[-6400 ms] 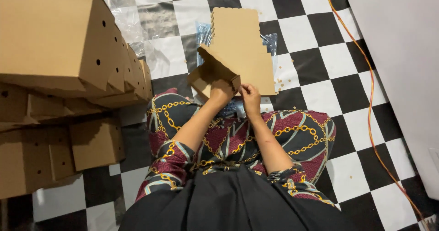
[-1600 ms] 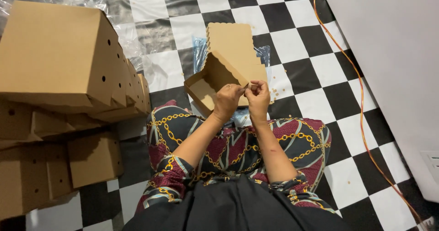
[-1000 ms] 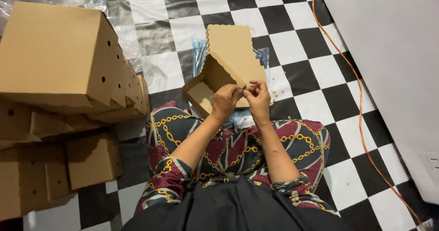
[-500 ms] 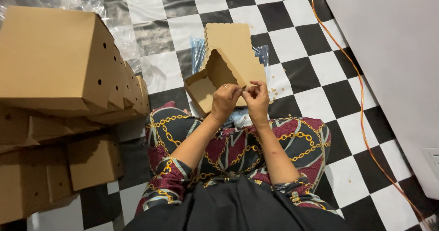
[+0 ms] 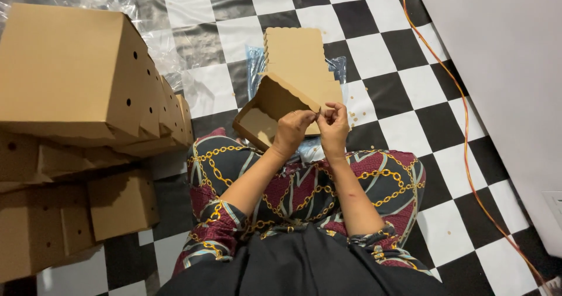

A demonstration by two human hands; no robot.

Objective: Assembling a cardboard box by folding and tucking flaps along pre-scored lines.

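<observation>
Checkered black-and-white floor (image 5: 445, 79), half-folded cardboard box (image 5: 287, 91) held at 12 o'clock above the lap, its corner flap pinched by left hand (image 5: 291, 131) and right hand (image 5: 333, 123), fingers closed tight, finished boxes (image 5: 76, 79) stacked at 9 o'clock

Box-packing workroom (stacked cardboard boxes (image 5: 82, 79))

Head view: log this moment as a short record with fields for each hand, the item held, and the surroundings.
left hand: pinches the edge of the cardboard box
right hand: pinches the same edge, fingertips meeting the left's
box state: partly folded, scalloped flap raised, over the lap
left side: stack of folded boxes with punched holes
floor: black and white checks
right side: orange cable beside a white wall
</observation>
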